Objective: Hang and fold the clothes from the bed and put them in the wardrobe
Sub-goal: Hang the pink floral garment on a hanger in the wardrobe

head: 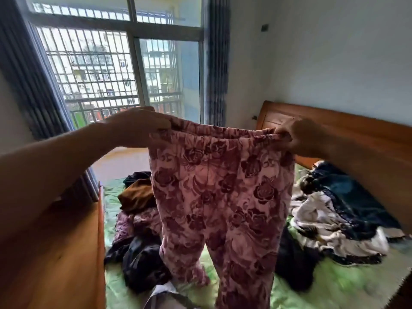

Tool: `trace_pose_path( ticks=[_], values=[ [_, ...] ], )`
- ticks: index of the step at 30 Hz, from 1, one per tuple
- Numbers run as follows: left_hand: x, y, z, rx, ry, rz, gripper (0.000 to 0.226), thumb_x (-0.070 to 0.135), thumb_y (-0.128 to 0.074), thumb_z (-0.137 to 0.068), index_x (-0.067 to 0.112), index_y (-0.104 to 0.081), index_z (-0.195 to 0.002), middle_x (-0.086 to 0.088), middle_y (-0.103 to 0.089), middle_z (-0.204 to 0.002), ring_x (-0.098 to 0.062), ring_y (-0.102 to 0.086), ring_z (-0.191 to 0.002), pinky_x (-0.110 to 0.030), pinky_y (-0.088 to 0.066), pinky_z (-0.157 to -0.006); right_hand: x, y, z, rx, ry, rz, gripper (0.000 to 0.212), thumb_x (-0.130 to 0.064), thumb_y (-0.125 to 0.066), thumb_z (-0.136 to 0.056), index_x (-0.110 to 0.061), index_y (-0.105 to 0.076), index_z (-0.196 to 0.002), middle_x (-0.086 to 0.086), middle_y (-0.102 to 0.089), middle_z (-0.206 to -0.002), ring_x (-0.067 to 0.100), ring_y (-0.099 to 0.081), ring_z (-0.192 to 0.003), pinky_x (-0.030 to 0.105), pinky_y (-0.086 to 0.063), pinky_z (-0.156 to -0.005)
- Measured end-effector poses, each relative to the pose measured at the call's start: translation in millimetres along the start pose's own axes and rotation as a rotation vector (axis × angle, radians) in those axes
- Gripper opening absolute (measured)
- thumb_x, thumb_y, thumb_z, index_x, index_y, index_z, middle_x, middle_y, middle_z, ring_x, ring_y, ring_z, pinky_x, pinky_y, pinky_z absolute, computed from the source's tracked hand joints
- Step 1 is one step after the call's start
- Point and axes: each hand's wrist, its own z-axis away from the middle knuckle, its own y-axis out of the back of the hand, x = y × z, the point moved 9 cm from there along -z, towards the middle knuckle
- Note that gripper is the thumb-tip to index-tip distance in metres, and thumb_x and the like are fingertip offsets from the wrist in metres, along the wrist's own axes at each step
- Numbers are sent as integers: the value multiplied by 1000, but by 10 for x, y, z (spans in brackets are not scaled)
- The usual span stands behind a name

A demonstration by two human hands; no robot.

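Observation:
Pink trousers [220, 197] with a dark red rose print hang in the air over the bed [330, 284], both legs dangling down. My left hand [136, 127] grips the left end of the elastic waistband. My right hand [305, 138] pinches the right end, so the waistband is stretched between them at chest height. Under the trousers on the green sheet lies a heap of dark, purple and brown clothes [138, 230]. The wardrobe is not in view.
A rumpled white, black and dark blue bundle [334, 210] lies on the bed's right side. The wooden headboard [334, 123] stands at the back right, a wooden footboard [66, 253] at the left. A barred window [107, 70] with blue curtains is behind.

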Motion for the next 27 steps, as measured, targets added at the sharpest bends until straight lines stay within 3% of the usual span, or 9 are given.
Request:
trace_pose_path(
  ticks=[3, 7, 11, 13, 15, 18, 22, 24, 27],
  values=[
    [-120, 254, -170, 5, 53, 22, 48, 57, -54, -89, 34, -59, -130, 1, -71, -101, -16, -59, -84, -37, -51, -82, 2, 514, -31, 74, -29, -39, 28, -46, -76, -83, -21, -69, -95, 3, -63, -88, 25, -60, -85, 31, -38, -72],
    [-24, 664, -440, 155, 10, 114, 24, 38, -71, -86, 21, -69, -103, 0, -67, -76, -17, -61, -66, -31, -48, -67, 71, 1084, -31, 147, -65, -66, 16, -36, -74, -88, -28, -65, -99, -4, -60, -90, 19, -56, -89, 29, -35, -76],
    [197, 1091, -741, 260, -30, 274, 59, 75, -56, -67, 19, -66, -82, 5, -59, -62, -8, -53, -57, -22, -40, -57, 234, 1396, 31, 157, -131, -46, 23, -20, -66, -94, -26, -68, -116, -5, -61, -102, 18, -55, -96, 30, -36, -80],
    [313, 1129, -884, 193, -51, 297, 69, 85, -52, -62, 23, -68, -87, 7, -63, -68, -10, -58, -63, -27, -46, -62, 372, 1419, 127, 103, -202, -70, 41, 0, -60, -88, -32, -67, -112, -5, -64, -109, 19, -57, -101, 31, -40, -81],
    [454, 1098, -1011, 123, -103, 308, 72, 79, -53, -65, 20, -71, -102, 3, -70, -83, -16, -65, -76, -37, -54, -74, 534, 1432, 272, 67, -277, -154, 49, 11, -53, -81, -34, -66, -97, -3, -68, -107, 21, -60, -100, 32, -43, -76],
    [713, 1019, -1198, 102, -230, 312, 74, 76, -55, -67, 16, -70, -107, 1, -67, -93, -18, -63, -85, -44, -54, -80, 723, 1445, 519, 57, -347, -182, 45, 13, -46, -82, -27, -66, -88, 3, -68, -99, 24, -60, -96, 34, -46, -74],
    [998, 837, -1488, 44, -313, 85, 98, 99, -23, -64, 19, -67, -100, 12, -54, -81, 0, -49, -72, -16, -39, -66, 1127, 1405, 866, -17, -440, -37, 34, 1, -46, -84, -22, -70, -91, 6, -69, -104, 27, -59, -100, 42, -48, -88],
    [1047, 739, -1642, 38, -313, -13, 91, 93, -22, -69, 21, -66, -103, 12, -51, -84, -3, -49, -74, -17, -38, -66, 1316, 1437, 1087, -36, -462, 34, 23, -15, -49, -86, -21, -71, -91, 4, -70, -99, 25, -60, -94, 42, -49, -86],
    [1092, 755, -1871, 141, -308, 103, 93, 96, -22, -69, 20, -65, -99, 10, -49, -86, -8, -52, -76, -23, -42, -70, 1551, 1577, 1427, 0, -469, 87, 20, -16, -55, -92, -28, -64, -80, -3, -66, -84, 23, -60, -84, 38, -47, -76]
  ],
)
